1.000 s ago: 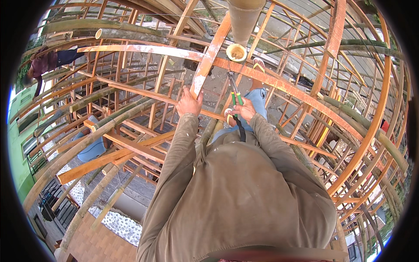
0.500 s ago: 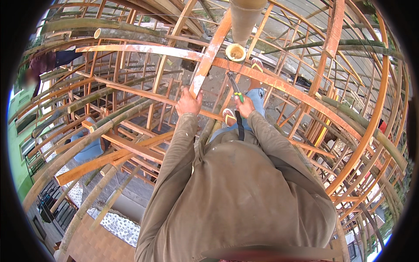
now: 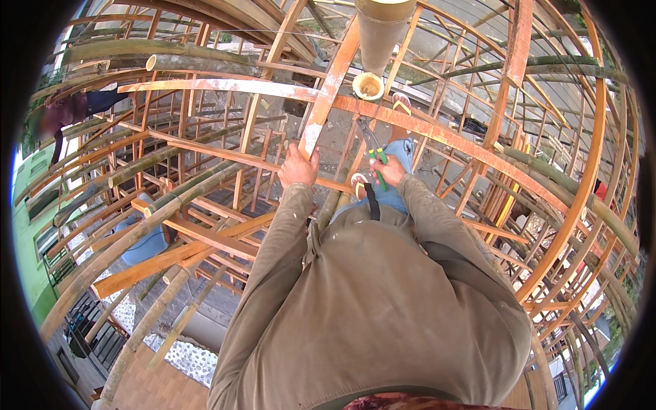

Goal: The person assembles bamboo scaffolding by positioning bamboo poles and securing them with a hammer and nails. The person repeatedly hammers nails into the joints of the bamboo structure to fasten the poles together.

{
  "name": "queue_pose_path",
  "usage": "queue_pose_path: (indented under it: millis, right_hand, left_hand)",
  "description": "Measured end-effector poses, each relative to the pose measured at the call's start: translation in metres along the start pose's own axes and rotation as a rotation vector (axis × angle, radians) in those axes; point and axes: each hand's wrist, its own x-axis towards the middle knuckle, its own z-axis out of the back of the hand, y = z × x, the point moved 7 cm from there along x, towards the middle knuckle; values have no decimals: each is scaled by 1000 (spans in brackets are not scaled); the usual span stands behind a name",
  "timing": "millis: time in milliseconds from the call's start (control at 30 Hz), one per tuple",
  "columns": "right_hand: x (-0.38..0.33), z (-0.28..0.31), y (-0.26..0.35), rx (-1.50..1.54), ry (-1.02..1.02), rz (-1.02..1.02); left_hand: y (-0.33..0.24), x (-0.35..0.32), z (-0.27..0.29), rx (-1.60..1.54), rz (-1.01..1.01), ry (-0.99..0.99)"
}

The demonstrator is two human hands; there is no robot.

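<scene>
My left hand [image 3: 298,166] is closed round the lower end of a whitish-stained wooden beam [image 3: 328,96] that slants up and away. In my right hand [image 3: 389,169] is a pair of pliers [image 3: 374,141] with green and yellow handles. Their dark jaws point away from me, close under a crossing wooden beam [image 3: 424,125], where thin dark wire shows. Whether the jaws grip the wire is too small to tell. Just beyond the crossing, a thick bamboo pole [image 3: 384,41] ends in a pale cut opening.
Wooden bars and bamboo poles [image 3: 198,65] form a lattice all around, with ground far below. My sandalled feet [image 3: 360,184] stand among the poles. One person [image 3: 78,109] is at far left; another in blue [image 3: 140,239] is lower left. A green building [image 3: 37,225] borders the left.
The pliers' handles look spread farther apart, and my right hand has turned slightly round them. My left hand stays on the beam. The whole view has shifted a little.
</scene>
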Motion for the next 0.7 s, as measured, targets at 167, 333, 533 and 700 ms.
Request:
queue_pose_path:
  millis: [167,333,533,700]
  right_hand:
    - [19,-8,-21,34,-89,70]
    - [20,-2,-19,-182,-211,49]
    - [1,28,23,-857,-350,168]
    - [-22,38,62,-1082,-285,156]
  left_hand:
    - [-2,-1,4,5,-25,-39]
    - [-1,-1,3,-16,-31,-31]
    - [0,0,2,-17,-41,-36]
    - [-1,3,1,-12,-41,-34]
